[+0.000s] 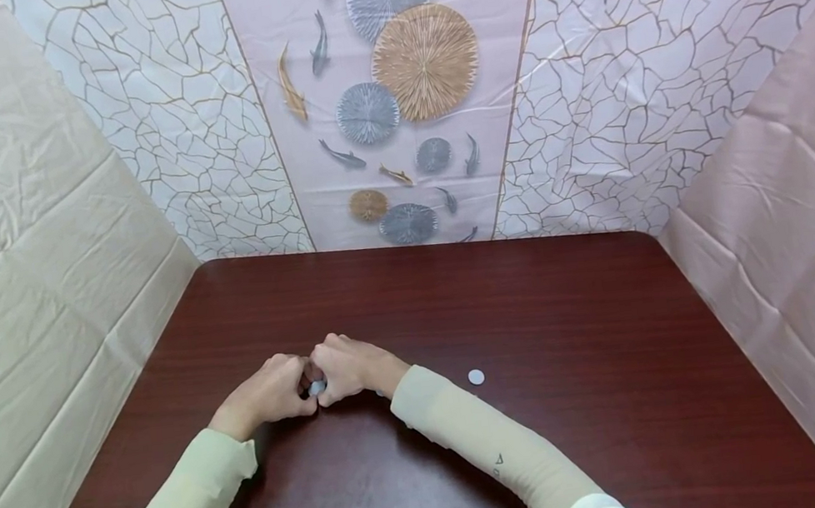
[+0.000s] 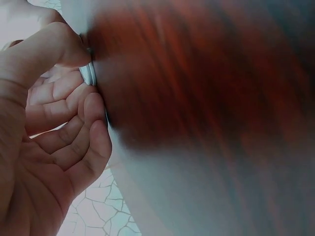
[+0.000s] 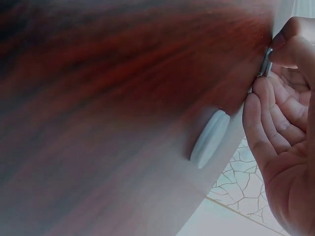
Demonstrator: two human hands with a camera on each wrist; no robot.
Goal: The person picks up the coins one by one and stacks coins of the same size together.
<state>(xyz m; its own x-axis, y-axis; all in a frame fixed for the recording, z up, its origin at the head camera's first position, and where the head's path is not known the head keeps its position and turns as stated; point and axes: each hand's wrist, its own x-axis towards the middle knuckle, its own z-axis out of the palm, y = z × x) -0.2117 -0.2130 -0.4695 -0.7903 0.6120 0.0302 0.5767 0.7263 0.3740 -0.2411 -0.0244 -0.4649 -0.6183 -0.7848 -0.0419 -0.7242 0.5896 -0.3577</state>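
Observation:
Both hands meet low over the table, left of the middle in the head view. Between them is a small flat whitish disc (image 1: 317, 388), its edge also visible as a thin layered rim (image 2: 89, 73) in the left wrist view. My left hand (image 1: 278, 388) pinches it with thumb and curled fingers. From the other side my right hand (image 1: 345, 367) holds it the same way, thumb and fingertips at the disc (image 3: 266, 63). The fingers hide part of it. A second round white disc (image 1: 476, 377) lies flat on the table, right of the right wrist.
The dark red-brown wooden table (image 1: 572, 311) spreads around the hands. In the right wrist view a white disc (image 3: 211, 139) lies near the right hand. A patterned cloth (image 1: 584, 83) hangs behind the table, with pale cloth walls (image 1: 22, 247) at both sides.

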